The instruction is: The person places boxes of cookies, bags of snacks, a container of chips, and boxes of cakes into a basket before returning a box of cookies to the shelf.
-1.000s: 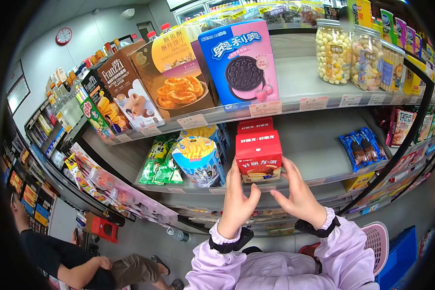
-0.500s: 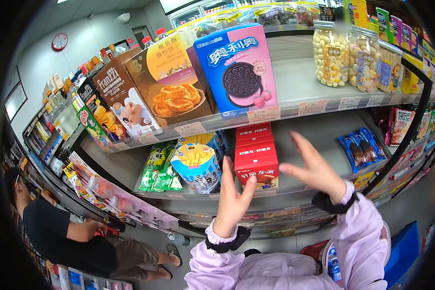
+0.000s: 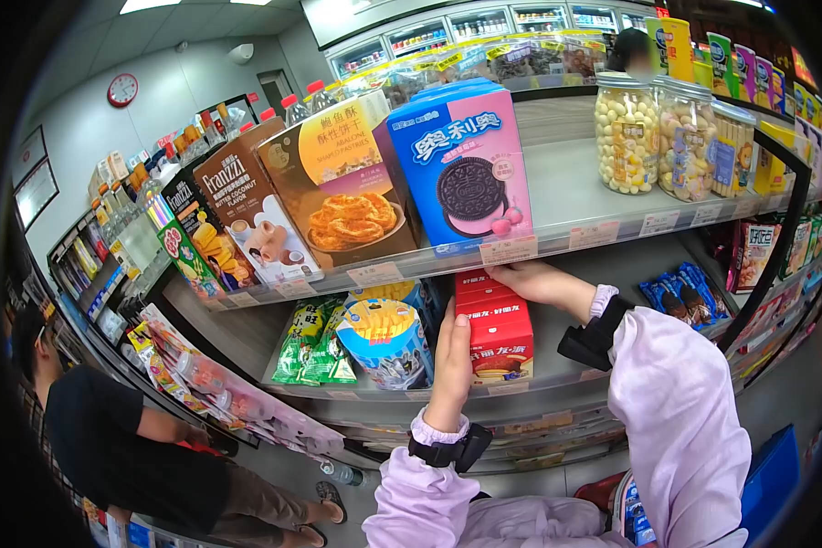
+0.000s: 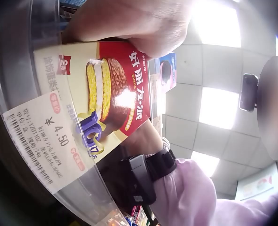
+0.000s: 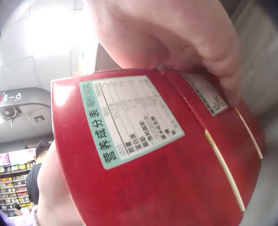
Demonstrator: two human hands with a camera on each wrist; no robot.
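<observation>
In the head view, red snack boxes (image 3: 500,340) stand in a row on the lower shelf. My left hand (image 3: 451,365) lies flat along the front box's left side, fingers pointing up and inward. Over the rear boxes reaches my right hand (image 3: 546,284), its fingertips partly hidden. The left wrist view shows the front box's cake picture (image 4: 106,89) behind the shelf's clear edge, with my left hand (image 4: 134,21) against the box. Red box sides with labels (image 5: 129,183) fill the right wrist view; my right hand (image 5: 172,37) touches their upper edge.
Blue tubs (image 3: 384,342) and green bags (image 3: 312,345) stand left of the boxes, blue packets (image 3: 685,294) to the right. Overhead, the upper shelf's edge (image 3: 612,233) carries large boxes and jars (image 3: 626,135). A person (image 3: 128,457) stands at lower left.
My right hand has moved from the front box's right side, away and then in over the rear boxes. My left hand now rests against the left side. The person at left has shifted.
</observation>
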